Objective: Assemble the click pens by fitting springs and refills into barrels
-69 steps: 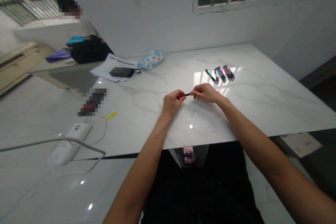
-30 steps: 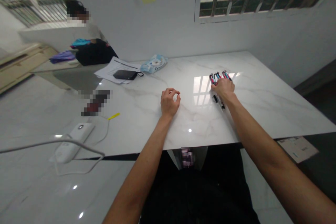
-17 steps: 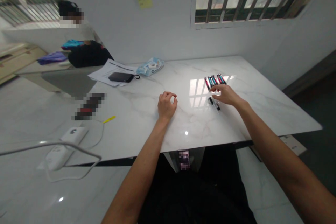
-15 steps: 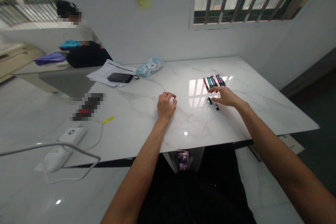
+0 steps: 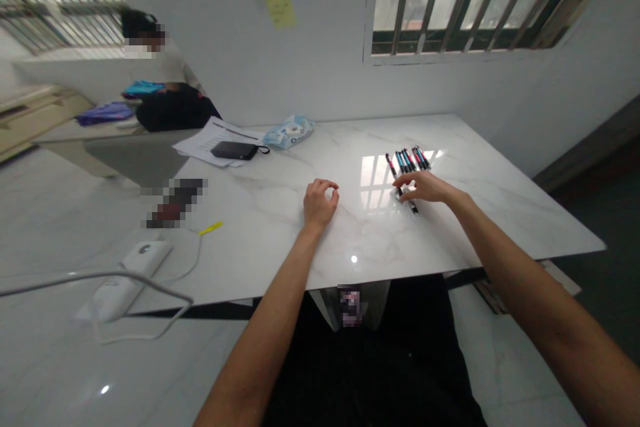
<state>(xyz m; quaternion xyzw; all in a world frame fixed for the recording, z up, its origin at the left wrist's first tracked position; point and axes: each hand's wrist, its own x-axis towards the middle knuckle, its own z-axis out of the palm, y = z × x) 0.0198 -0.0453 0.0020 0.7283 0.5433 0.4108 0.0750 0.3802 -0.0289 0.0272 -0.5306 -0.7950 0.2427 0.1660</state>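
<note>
My left hand (image 5: pixel 321 204) rests on the white marbled table (image 5: pixel 270 240), fingers curled with a gap between thumb and forefinger and nothing in it. To the right, my right hand (image 5: pixel 419 187) is low over the table, its thumb and fingertips apart above a black-and-silver pen (image 5: pixel 413 207) that it partly covers. Whether the fingertips touch it, I cannot tell. Just beyond the fingertips lies a red-and-black pen (image 5: pixel 391 163), slightly apart from a row of several blue, red and black pens (image 5: pixel 413 159).
Papers (image 5: pixel 197 145) lie under a black pouch-like case (image 5: pixel 234 150), beside a light-blue soft packet (image 5: pixel 289 132). On the left are a white power strip (image 5: pixel 135 273), grey cable and a yellow stick-like item (image 5: pixel 211 227). A person (image 5: pixel 167 73) sits at another table, far left.
My right hand has shifted slightly left and down, closer to the near pen. The red-and-black pen sits a little farther from the row. My left hand keeps its pose; the view tilted slightly.
</note>
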